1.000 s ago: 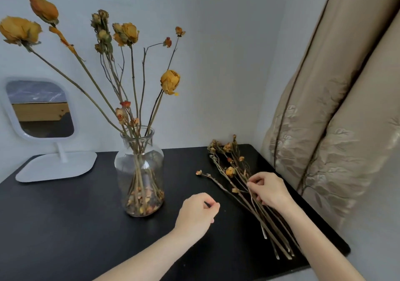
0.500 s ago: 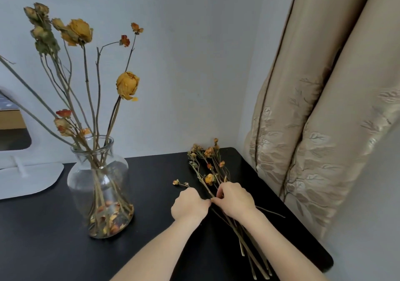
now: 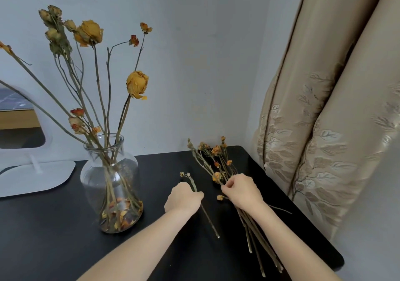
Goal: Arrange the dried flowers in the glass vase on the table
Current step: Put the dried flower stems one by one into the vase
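Note:
A clear glass vase (image 3: 110, 183) stands on the black table (image 3: 54, 233), holding several dried yellow and orange flowers (image 3: 136, 84) on long stems, with loose petals at its bottom. To its right lies a bundle of dried flowers (image 3: 216, 163), stems pointing toward me. My left hand (image 3: 183, 197) is closed around a single thin stem (image 3: 208, 218) with small buds, apart from the bundle. My right hand (image 3: 242, 190) rests on the bundle, fingers pinching its stems.
A white stand mirror (image 3: 26, 150) sits at the table's back left. A beige embroidered curtain (image 3: 324, 129) hangs close along the table's right edge. A grey wall runs behind.
My left hand has taken one stem and drawn it left, away from the bundle. My right hand stays on the bundle. The view has shifted slightly back toward the vase.

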The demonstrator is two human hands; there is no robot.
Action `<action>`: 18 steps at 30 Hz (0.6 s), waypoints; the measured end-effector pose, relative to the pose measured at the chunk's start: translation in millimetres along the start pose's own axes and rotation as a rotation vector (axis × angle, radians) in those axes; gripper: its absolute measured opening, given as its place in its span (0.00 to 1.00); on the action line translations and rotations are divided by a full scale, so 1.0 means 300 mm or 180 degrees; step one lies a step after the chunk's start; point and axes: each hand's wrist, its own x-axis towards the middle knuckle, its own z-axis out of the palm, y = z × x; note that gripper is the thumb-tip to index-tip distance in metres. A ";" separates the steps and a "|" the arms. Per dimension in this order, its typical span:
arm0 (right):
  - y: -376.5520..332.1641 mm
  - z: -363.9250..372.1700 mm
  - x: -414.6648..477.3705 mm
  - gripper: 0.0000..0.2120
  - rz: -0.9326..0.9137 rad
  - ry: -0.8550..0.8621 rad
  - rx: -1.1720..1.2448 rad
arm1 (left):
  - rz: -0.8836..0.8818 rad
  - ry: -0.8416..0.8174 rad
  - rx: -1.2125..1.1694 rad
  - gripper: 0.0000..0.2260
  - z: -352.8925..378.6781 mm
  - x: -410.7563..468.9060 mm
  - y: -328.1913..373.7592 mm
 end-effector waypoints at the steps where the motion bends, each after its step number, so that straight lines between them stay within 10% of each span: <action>1: 0.003 -0.009 -0.001 0.08 -0.0009 0.0012 0.0129 | 0.0018 0.0025 -0.0040 0.11 -0.010 0.001 -0.007; 18: -0.151 -0.149 -0.078 0.07 -0.0626 0.0451 0.2037 | 0.1469 0.0591 -0.1732 0.07 -0.313 -0.270 -0.178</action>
